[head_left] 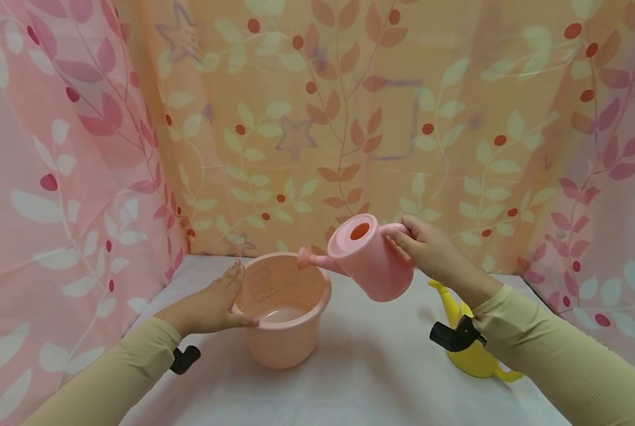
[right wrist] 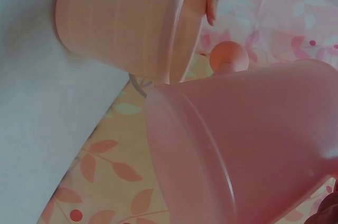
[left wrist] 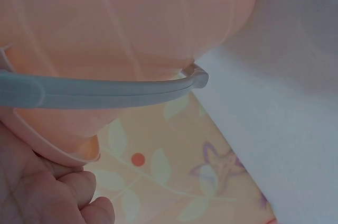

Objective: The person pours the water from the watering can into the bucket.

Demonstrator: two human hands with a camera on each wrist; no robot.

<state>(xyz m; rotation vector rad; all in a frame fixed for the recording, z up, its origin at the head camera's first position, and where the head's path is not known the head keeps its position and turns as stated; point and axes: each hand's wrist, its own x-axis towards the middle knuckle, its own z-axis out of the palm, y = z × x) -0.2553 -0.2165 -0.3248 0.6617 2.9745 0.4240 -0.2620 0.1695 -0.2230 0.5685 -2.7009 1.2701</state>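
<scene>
A peach plastic bucket [head_left: 282,343] stands upright on the white surface. My left hand [head_left: 210,302] rests on its left rim, fingers straight and thumb lying along the near edge. In the left wrist view, a grey handle [left wrist: 105,93] crosses the bucket's outside. My right hand [head_left: 429,245] grips the handle of a pink watering can [head_left: 373,266], raised above the surface. The can tilts left, its spout head [head_left: 305,258] over the bucket's right rim; no stream shows from it. Small spots mark the bucket's inner wall, and its bottom looks shiny.
A yellow watering can [head_left: 471,358] stands at the right, partly hidden behind my right forearm and the black wrist camera [head_left: 458,334]. Leaf-patterned curtains [head_left: 344,118] enclose the white-covered table [head_left: 360,378] at the back and both sides.
</scene>
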